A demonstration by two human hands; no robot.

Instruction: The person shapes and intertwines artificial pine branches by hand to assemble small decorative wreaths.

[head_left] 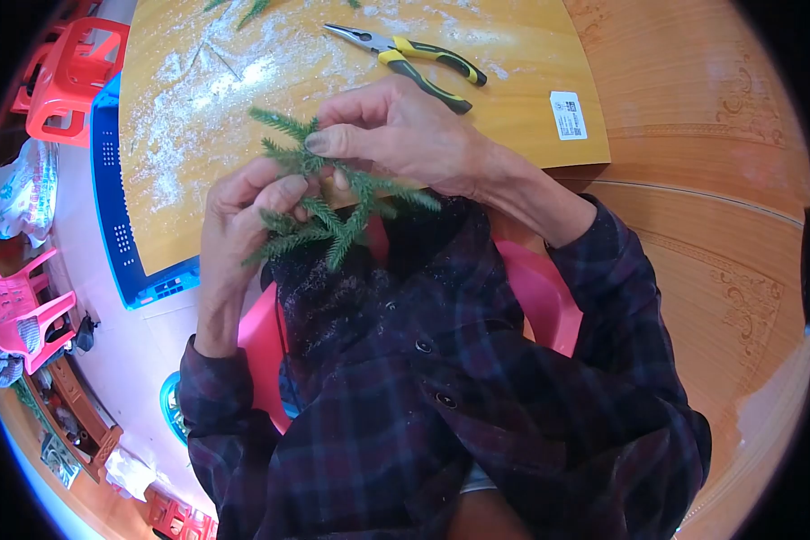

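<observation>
A green artificial pine sprig (340, 209) with several needled twigs is held between both hands, over my lap at the table's near edge. My left hand (254, 200) pinches it from the left, thumb and fingers closed near its middle. My right hand (403, 133) grips the upper part of the stem between thumb and bent forefinger. What lies right under the fingertips is hidden. Just beyond my right hand, long-nose pliers (407, 58) with yellow and black handles lie on the table, jaws pointing left.
White flakes are scattered over the yellow tabletop (180, 238). More green sprigs (254, 11) lie at its far edge, and a printed label (568, 116) is stuck at right. A blue crate (121, 236) stands left of the table, with red stools (74, 76) and a pink chair (25, 306) further off.
</observation>
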